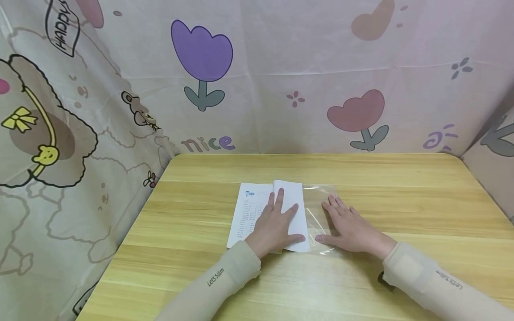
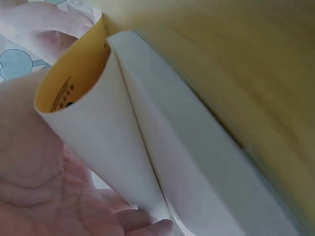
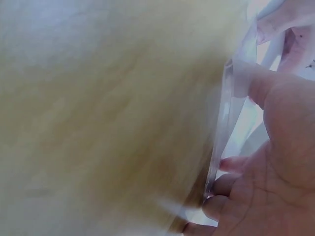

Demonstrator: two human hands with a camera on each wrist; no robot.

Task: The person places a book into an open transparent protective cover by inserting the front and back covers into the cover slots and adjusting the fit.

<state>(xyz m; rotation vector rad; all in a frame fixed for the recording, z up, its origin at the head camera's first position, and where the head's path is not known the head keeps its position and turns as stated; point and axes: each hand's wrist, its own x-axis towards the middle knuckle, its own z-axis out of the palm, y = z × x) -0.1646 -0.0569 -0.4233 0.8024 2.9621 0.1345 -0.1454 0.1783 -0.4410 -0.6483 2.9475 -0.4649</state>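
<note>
A book (image 1: 244, 211) lies open on the table, with blue and dark print on its left page. Its cover (image 1: 292, 191), white on the side facing up, is turned to the right; the left wrist view shows the orange-yellow printed side of this cover (image 2: 81, 81) bending beside the thick page block (image 2: 172, 108). My left hand (image 1: 275, 225) rests on the white side with fingers spread. Clear plastic film (image 1: 315, 207) extends right from under the cover. My right hand (image 1: 351, 227) presses the film's right part with extended fingers, and its edge (image 3: 221, 118) runs along them.
The wooden table (image 1: 180, 214) carries the book near its middle. A printed cloth (image 1: 273, 120) with flowers hangs behind the table and along its left side. More cloth (image 1: 490, 165) stands at the right.
</note>
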